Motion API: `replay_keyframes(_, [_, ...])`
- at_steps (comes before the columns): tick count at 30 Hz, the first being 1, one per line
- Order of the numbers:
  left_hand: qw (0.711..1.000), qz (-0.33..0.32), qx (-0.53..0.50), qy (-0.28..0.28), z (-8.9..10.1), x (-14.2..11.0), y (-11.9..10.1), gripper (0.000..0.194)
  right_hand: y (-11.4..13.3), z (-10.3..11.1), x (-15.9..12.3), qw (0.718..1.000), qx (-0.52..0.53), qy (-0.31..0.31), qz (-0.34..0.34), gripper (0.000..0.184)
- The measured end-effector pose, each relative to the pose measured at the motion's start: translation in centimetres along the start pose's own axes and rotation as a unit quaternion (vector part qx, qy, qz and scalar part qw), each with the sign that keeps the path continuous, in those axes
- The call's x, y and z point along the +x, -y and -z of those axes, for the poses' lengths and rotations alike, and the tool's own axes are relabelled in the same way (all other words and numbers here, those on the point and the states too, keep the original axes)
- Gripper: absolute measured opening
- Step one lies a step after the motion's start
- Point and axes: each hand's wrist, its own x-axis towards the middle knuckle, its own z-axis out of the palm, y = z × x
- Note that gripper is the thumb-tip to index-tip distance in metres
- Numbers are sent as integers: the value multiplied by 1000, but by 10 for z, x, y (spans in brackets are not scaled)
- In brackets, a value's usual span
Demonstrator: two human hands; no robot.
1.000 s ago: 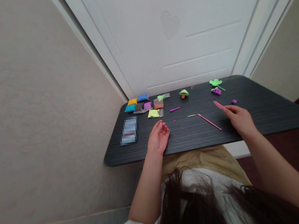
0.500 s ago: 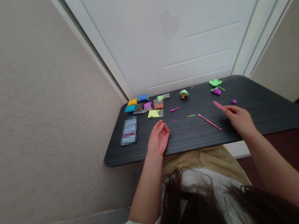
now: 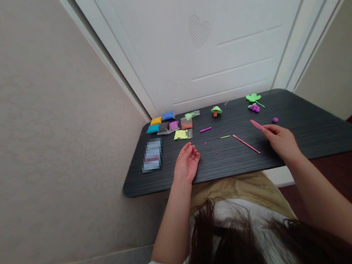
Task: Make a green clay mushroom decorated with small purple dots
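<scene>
My right hand [image 3: 282, 143] pinches a pink plastic clay knife [image 3: 256, 124] by its lower end, the blade pointing forward and left above the table. Palm up at the front edge, my left hand [image 3: 186, 163] lies with loosely curled fingers and nothing visible in it. Between the hands are a pink modelling stick [image 3: 246, 144], a thin yellow-green strip [image 3: 226, 137], a purple clay roll [image 3: 205, 129] and a tiny purple piece [image 3: 205, 143]. A purple clay ball [image 3: 275, 119] sits just beyond my right hand.
Several clay packets [image 3: 163, 128] lie at the back left of the black table [image 3: 330, 134], behind a blurred flat rectangle [image 3: 152, 155]. Along the back stand a clay mushroom [image 3: 215, 111], a purple grape bunch [image 3: 254, 108] and a green clover [image 3: 253, 97]. A white door [image 3: 236, 51] rises behind.
</scene>
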Motion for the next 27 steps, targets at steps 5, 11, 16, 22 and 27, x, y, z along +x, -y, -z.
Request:
replay_keyframes(5, [1000,-1,7,-2,-1,-1,0,19,8,-1,1,994,-92,37,33,39])
replay_keyframes(11, [1000,-4,14,0,0,-1,1,21,17,-5,-2,971,-217,69,78,39])
replay_keyframes(16, [1000,-7,16,4,1,0,1,22,20,-4,-4,958,-262,77,93,38])
replay_keyframes(22, [1000,-14,17,4,2,-1,2,18,19,-3,-3,954,-274,76,94,37])
replay_keyframes(27, [1000,-20,23,6,1,-2,1,19,19,-3,-3,952,-278,75,101,33])
